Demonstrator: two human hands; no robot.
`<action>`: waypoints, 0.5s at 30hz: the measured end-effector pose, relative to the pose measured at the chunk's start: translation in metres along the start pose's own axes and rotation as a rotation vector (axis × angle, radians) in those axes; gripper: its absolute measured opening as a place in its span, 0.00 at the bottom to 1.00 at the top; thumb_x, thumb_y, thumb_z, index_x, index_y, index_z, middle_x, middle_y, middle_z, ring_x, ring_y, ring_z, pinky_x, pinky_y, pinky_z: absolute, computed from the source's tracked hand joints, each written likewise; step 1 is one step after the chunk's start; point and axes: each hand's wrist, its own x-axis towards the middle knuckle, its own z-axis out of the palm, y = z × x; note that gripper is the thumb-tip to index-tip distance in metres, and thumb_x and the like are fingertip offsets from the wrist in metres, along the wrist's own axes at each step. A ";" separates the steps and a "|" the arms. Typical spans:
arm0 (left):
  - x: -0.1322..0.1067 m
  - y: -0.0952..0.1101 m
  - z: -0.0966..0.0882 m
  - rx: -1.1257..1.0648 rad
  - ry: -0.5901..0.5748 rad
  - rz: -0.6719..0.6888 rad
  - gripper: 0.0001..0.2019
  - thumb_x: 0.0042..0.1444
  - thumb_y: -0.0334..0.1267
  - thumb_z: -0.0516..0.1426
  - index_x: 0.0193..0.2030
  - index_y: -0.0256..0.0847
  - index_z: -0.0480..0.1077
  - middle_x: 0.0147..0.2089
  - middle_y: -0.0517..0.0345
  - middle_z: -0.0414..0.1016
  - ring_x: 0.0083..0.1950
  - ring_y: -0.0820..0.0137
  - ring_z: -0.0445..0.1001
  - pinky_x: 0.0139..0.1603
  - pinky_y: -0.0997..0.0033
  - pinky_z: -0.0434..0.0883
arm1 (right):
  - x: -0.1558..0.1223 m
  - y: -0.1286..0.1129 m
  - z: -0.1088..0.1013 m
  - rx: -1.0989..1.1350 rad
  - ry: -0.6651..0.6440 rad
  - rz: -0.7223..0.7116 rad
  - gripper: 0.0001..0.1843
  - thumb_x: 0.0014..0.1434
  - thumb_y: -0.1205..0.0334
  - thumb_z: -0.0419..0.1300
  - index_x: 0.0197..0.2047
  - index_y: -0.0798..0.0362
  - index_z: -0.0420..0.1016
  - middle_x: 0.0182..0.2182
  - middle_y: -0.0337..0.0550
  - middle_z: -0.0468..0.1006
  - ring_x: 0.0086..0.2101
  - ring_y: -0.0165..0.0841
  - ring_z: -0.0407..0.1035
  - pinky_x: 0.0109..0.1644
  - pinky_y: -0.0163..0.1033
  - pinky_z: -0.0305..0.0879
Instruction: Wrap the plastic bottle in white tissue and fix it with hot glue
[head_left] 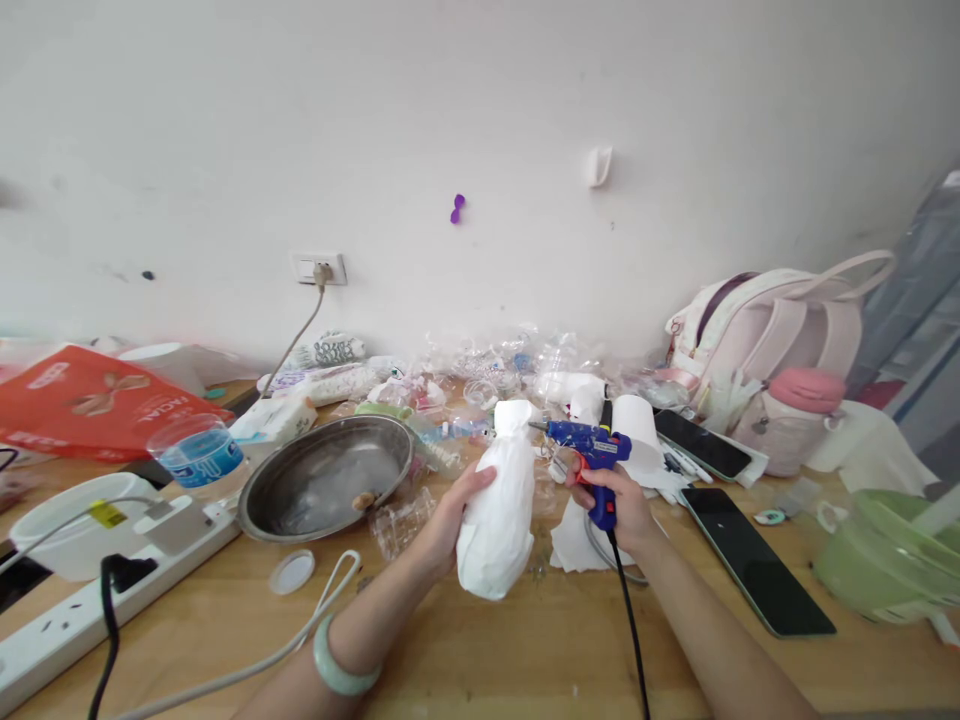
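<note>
My left hand (pixel 466 505) grips a white bottle-shaped object (pixel 496 530) that looks wrapped in paper, its narrow neck pointing up and away. In my right hand (pixel 619 500) is a blue hot glue gun (pixel 592 445), fingers wrapped round its handle near the red trigger. The gun's metal nozzle points left, close beside the neck of the white object; whether it touches cannot be made out. From the handle a black cord runs down to the table's front edge. White paper (pixel 574 545) lies on the table below the gun.
A metal bowl (pixel 262 505) stands left, near a white power strip (pixel 67 625) with cables. Clear plastic pieces (pixel 517 355) crowd the back. Right are a dark phone (pixel 757 560), another phone (pixel 701 442), a green container (pixel 877 560) and a pink backpack (pixel 787 320).
</note>
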 end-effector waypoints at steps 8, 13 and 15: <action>0.002 -0.003 -0.002 -0.020 -0.037 0.011 0.19 0.48 0.44 0.60 0.46 0.40 0.70 0.31 0.57 0.76 0.30 0.69 0.72 0.33 0.72 0.68 | 0.000 0.000 -0.001 0.034 0.004 -0.012 0.07 0.40 0.62 0.61 0.26 0.55 0.73 0.21 0.38 0.75 0.15 0.23 0.56 0.19 0.32 0.48; 0.002 -0.005 -0.003 0.006 -0.066 0.041 0.15 0.49 0.44 0.59 0.42 0.42 0.69 0.32 0.60 0.74 0.31 0.71 0.71 0.33 0.73 0.68 | -0.001 0.000 -0.001 0.053 -0.012 -0.018 0.06 0.41 0.63 0.61 0.26 0.55 0.73 0.22 0.39 0.76 0.15 0.23 0.56 0.18 0.32 0.47; 0.002 -0.005 -0.002 0.015 -0.071 0.051 0.15 0.49 0.44 0.59 0.42 0.42 0.69 0.31 0.60 0.74 0.30 0.71 0.70 0.32 0.73 0.67 | -0.001 0.000 -0.001 0.067 -0.018 -0.014 0.05 0.41 0.64 0.61 0.25 0.55 0.74 0.22 0.39 0.76 0.15 0.22 0.56 0.18 0.32 0.48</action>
